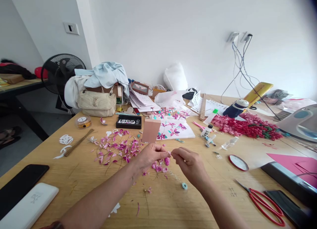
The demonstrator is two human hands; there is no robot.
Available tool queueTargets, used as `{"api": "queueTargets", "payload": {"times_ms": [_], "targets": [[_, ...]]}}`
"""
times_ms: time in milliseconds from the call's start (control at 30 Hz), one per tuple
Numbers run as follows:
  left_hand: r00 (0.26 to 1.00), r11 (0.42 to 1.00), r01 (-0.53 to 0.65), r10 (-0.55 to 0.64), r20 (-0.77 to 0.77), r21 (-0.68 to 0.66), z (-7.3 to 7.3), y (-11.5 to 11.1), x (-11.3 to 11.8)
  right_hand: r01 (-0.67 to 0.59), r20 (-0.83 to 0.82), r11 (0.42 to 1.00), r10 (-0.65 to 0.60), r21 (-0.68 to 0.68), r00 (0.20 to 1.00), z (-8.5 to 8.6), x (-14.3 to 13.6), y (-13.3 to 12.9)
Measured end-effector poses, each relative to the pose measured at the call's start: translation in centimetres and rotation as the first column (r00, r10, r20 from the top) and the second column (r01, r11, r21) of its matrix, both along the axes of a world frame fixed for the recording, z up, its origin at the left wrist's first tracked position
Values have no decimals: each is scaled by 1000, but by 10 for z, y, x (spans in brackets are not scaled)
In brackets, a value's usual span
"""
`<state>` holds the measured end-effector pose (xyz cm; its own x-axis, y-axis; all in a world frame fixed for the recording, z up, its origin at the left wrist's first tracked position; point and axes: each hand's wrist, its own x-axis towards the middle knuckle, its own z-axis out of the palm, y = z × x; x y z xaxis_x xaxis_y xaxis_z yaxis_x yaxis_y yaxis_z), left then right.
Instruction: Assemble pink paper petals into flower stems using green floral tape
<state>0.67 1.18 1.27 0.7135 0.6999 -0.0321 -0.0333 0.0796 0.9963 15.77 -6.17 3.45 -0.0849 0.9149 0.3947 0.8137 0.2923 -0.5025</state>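
My left hand [154,155] and my right hand [186,159] meet fingertip to fingertip above the middle of the wooden table [94,192]. Both are closed in a pinch; whatever lies between the fingertips is too small to make out. Loose pink petals [158,166] lie just beneath them, and a wider scatter of pink petals and thin stems [119,148] spreads to the left. Behind my left hand stands an upright tan block [151,130]. A small pale blue spool [184,186] rests below my right hand.
Red-handled scissors [266,202], a round lid [238,163] and small bottles [206,131] lie right. Behind are finished-looking pink flowers on white sheets [175,128] and a black tray [128,121]. A white power bank [32,202] sits at the left front.
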Motion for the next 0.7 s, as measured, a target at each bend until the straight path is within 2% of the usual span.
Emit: {"api": "queueTargets", "payload": {"times_ms": [33, 67, 133, 167, 200, 233, 267, 367, 433, 500, 600, 667, 700], "targets": [[999, 981, -39, 46, -29, 190, 0, -1, 1, 59, -110, 996, -65, -61, 992, -2, -2, 1], [995, 914, -69, 94, -44, 399, 0, -2, 1, 99, -222, 987, -126, -129, 967, -5, -4, 3], [984, 672, -87, 172, -40, 735, -2, -4, 2, 114, -414, 959, -218, -260, 884, -9, -6, 7], [980, 557, -83, 198, -35, 827, -4, -4, 2, 103, -478, 946, -246, -307, 843, -10, -7, 9], [976, 485, -82, 216, -28, 871, -5, -5, 2, 87, -514, 938, -259, -334, 817, -11, -6, 11], [974, 468, -92, 227, -19, 879, -6, -4, 2, 80, -525, 936, -261, -343, 810, -11, -6, 12], [972, 500, -116, 234, -5, 858, -8, -4, 3, 81, -511, 937, -255, -339, 821, -10, -5, 12], [978, 721, -171, 208, 26, 671, -8, -3, 4, 127, -369, 954, -225, -272, 902, -7, -6, 11], [981, 826, -174, 195, 18, 536, -6, -2, 5, 159, -266, 960, -220, -232, 939, -4, -8, 9], [980, 879, -182, 200, 5, 441, -4, -2, 6, 173, -219, 959, -222, -223, 950, -3, -9, 8], [979, 933, -194, 203, 1, 302, -1, -3, 6, 191, -249, 951, -252, -243, 935, 0, -8, 7], [985, 977, -172, 172, 12, 129, 0, -2, 5, 250, -249, 948, -296, -199, 922, 4, -4, 4], [988, 988, -151, 150, 30, 22, -1, -1, 4, 287, -221, 949, -310, -134, 924, 7, -3, 1]]}}
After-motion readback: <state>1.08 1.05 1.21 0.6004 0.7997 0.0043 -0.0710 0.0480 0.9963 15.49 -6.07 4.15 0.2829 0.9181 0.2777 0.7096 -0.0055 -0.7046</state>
